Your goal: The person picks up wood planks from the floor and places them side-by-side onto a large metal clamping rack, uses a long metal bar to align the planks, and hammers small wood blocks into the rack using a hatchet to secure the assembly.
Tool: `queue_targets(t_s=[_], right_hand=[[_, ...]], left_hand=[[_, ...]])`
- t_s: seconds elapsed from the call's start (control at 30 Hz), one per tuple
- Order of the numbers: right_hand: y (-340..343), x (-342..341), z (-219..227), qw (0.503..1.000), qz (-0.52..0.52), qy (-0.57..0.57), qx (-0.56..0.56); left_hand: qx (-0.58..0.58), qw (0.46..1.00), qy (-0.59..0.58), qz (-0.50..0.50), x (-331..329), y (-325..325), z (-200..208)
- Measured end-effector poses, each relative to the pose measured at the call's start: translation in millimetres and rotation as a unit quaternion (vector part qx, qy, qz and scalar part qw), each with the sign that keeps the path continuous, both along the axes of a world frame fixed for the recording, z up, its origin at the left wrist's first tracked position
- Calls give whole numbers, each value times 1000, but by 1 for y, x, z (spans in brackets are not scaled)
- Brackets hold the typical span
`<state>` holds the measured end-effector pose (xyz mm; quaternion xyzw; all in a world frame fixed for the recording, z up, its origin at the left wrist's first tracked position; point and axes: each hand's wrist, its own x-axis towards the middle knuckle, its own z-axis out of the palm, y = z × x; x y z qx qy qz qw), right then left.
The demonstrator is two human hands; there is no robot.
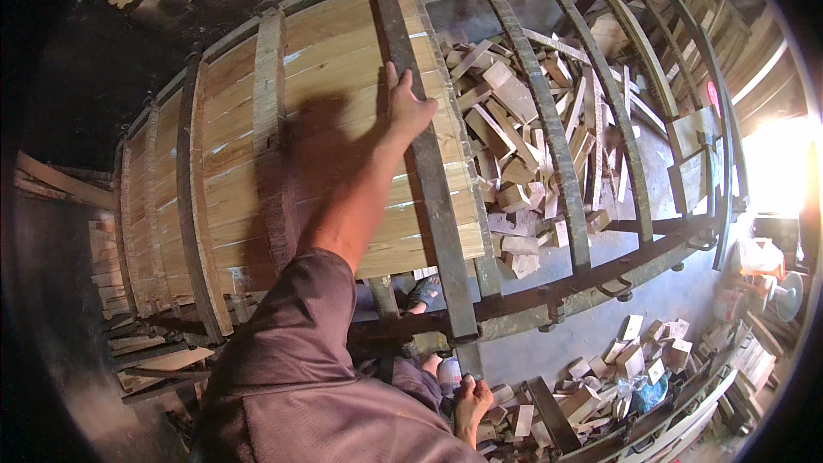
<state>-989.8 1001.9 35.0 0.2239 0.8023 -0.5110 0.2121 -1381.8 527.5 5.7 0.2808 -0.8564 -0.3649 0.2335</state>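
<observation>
My left hand (407, 111) reaches far out and is closed around a long dark bar (437, 197). This bar lies across a panel of pale wooden boards (339, 146), close to the panel's right edge. My right hand (471, 407) is low in the picture, its fingers curled at the near end of the bar, below the frame's near rail. Part of that grip is hidden. The boards rest side by side on a large rack-like frame (523, 315), with more dark bars (199, 206) lying across them to the left.
Right of the panel, several bare crossbars (549, 111) span the frame. Wood offcuts (514, 133) are heaped beneath them. More blocks (630, 360) and a blue plastic bag (651, 390) lie at the lower right. A fan (787, 296) stands near the bright opening.
</observation>
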Motion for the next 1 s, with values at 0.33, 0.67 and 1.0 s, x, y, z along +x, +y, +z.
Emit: queue_targets(t_s=[0.33,0.67,1.0], right_hand=[[-41,-31,15,992,-53,-73,-85],[34,-49,21,976,175,-125,33],[314,-188,-7,949,96,9,301]], left_hand=[[-16,999,-40,5,-21,-25,15],[-92,992,-92,3,11,-16,-51],[-158,976,-149,15,87,72,-49]])
